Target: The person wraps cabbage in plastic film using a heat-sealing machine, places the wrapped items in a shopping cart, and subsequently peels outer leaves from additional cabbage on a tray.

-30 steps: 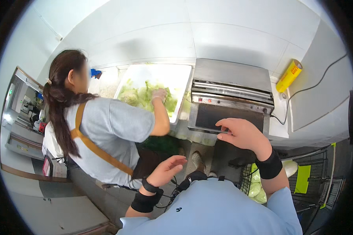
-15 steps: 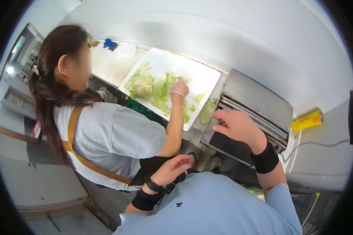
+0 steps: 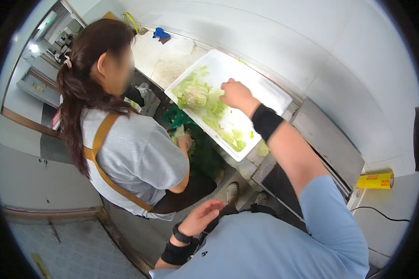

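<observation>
My right hand reaches out over a white cutting board covered with cut green cabbage leaves. Its fingers curl down onto the leaves next to a pale cabbage chunk; whether it grips anything is hidden. A black wristband sits on that forearm. My left hand hangs low by my waist, fingers loosely apart and holding nothing. A co-worker in a grey shirt with brown apron straps stands to my left, one hand holding leaves below the board's edge.
A steel wrapping machine stands right of the board, a yellow film box beside it. A green bag hangs under the counter. A blue cloth lies on the far counter. Grey floor lies lower left.
My right hand has moved from the steel machine over to the cabbage on the white board. The co-worker's hand left the board and dropped below its edge. My view swung left.
</observation>
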The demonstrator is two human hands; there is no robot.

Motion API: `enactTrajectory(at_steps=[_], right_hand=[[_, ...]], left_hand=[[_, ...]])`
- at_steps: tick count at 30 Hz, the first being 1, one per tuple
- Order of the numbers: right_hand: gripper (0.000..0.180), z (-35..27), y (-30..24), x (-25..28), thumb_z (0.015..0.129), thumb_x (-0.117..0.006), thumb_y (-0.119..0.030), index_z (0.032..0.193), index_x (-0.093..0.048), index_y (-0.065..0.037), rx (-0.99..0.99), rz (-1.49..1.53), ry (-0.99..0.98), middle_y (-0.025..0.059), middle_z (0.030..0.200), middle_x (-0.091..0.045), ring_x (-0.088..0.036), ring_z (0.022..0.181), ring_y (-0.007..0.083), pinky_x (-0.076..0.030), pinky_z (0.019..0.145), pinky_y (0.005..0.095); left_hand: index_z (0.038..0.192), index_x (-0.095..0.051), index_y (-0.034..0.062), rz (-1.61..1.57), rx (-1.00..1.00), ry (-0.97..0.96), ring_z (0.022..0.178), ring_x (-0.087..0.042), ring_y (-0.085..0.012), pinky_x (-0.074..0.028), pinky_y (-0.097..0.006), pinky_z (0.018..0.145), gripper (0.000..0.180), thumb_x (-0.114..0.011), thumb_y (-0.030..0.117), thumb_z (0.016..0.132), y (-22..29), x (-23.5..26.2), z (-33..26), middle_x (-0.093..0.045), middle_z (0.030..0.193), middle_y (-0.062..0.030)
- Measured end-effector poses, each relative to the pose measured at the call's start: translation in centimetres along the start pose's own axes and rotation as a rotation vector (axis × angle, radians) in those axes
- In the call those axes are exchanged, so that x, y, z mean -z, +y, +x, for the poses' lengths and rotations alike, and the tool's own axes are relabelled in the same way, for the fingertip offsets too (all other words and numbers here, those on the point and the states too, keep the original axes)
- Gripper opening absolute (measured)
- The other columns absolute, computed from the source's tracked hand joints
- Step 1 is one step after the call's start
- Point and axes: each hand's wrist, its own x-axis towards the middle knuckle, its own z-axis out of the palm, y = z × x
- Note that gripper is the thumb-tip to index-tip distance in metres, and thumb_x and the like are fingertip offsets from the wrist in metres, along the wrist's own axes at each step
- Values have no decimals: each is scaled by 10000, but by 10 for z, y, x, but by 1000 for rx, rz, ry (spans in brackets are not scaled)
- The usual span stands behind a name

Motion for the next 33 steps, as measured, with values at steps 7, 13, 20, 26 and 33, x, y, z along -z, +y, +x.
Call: enactTrajectory(at_steps=[7,13,20,26,33], right_hand=[[704,96,-53,-130,751,-742,-298,1382,-467,-151,-101,76,-109,232,1402,-385,-461,1212,479,-507,911,512],[1152,114,-69,-145,536,-892,-417,1501,-267,-344,-68,-35,-203,200,1577,-141,-295,1360,515,-443,972,618],[1056,138,24,-164,636,-842,-410,1495,-264,-203,-338,483,-86,211,1478,-330,-447,1269,440,-432,921,684],[730,38,52,-56,893,-579,-492,1480,-320,-144,-225,2267,-5,167,1498,-354,-413,1322,417,-377,985,690],[747,-158,31,131,919,-407,-635,1493,-311,-166,-41,2213,280,147,1506,-355,-385,1353,396,-400,1018,639]], left_hand=[[1334,-471,-13,-78,148,308,1220,-522,-228,-391,-360,1052,373,-526,134,996,-34,24,-47,-563,1299,-147],[1325,-467,-17,-111,191,451,1216,-535,-204,-403,-321,1037,377,-541,153,996,-52,38,-66,-586,1281,-124],[1312,-475,-11,-118,142,341,1186,-553,-194,-410,-318,1027,353,-537,131,995,-49,50,-46,-592,1269,-118],[1306,-485,3,-93,115,130,1203,-533,-211,-394,-349,1043,330,-518,118,998,-21,53,-6,-586,1268,-120],[1298,-502,14,116,48,-300,1135,-540,-154,-413,-315,1009,327,-520,107,986,33,5,76,-602,1215,-68]])
